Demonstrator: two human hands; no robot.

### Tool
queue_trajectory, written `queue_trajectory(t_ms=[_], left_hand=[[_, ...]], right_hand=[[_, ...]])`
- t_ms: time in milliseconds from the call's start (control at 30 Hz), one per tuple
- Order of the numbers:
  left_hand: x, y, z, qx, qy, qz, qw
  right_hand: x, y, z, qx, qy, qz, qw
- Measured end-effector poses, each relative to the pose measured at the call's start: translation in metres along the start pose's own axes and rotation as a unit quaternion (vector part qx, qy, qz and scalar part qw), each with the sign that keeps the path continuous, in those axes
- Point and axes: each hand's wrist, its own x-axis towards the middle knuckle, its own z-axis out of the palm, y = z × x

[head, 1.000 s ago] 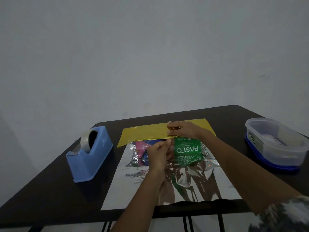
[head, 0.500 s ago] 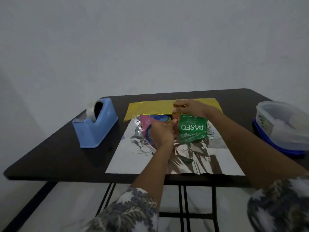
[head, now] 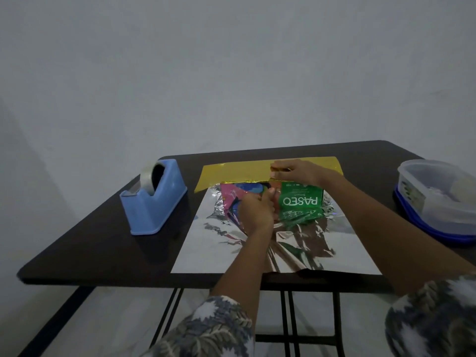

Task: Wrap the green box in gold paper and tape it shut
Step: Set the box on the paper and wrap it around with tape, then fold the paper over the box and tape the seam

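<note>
Plain grey wall (head: 231,73); dark table (head: 90,248) on black metal legs (head: 288,318); dim light.

The left hand (head: 257,212), fingers curled, grips the green printed box (head: 301,202); the right hand (head: 296,172), at one o'clock of it, pinches the shiny gold paper (head: 231,173).

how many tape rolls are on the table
1: a clear roll in the blue dispenser on the table's left side, beside the gold paper. The tub at right is too blurred to rule out another.
</note>
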Motion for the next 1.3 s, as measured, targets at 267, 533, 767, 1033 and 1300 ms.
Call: queue_trajectory(t_ms=[267, 533, 767, 1033, 1300], left_hand=[[0.005, 0.009, -0.010, -0.053, -0.087, -0.093, 0.990], [-0.005, 0.030, -0.092, 0.175, -0.314, 0.223, 0.906], [-0.011, 0.007, -0.096, 0.320, -0.399, 0.270, 0.816], [0.010, 0.048, -0.076, 0.285, -0.352, 0.220, 0.864], [-0.019, 0.045, -0.102, 0.473, -0.288, 0.329, 0.765]], right_hand=[[0.003, 0.005, 0.001, 0.031, 0.004, 0.014, 0.999], [-0.012, 0.002, 0.004, 0.198, 0.286, -0.055, 0.936], [-0.078, -0.028, 0.014, 0.206, 0.288, -0.102, 0.929], [-0.135, -0.034, 0.016, -0.038, -0.025, -0.047, 0.998], [-0.142, -0.018, 0.011, -0.107, 0.168, 0.025, 0.980]])
